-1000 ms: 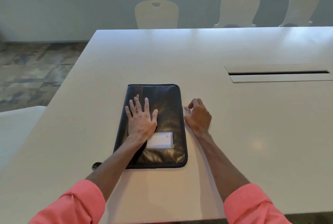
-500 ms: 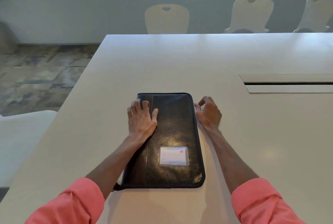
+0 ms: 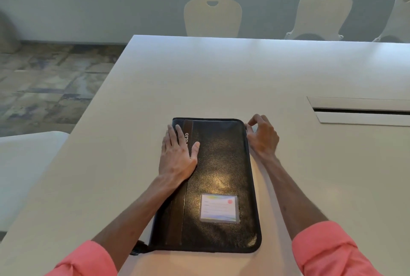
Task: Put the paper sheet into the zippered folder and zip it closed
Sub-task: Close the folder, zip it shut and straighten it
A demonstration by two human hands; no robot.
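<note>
While lying flat on smooth white bench (image 3: 221, 80): black pebbled-leather rectangular zippered folder (image 3: 217, 178), rounded corners. Left hand (image 3: 177, 155) spread flat on its far-left part. Right hand (image 3: 263, 135) pinching at far-right corner, pinched thing indiscernible.

left hand (image 3: 177, 158) flat, fingers spread; right hand (image 3: 263, 137) fingers pinched

white table (image 3: 221, 75), chairs (image 3: 213, 17) behind, perhaps three.
</note>
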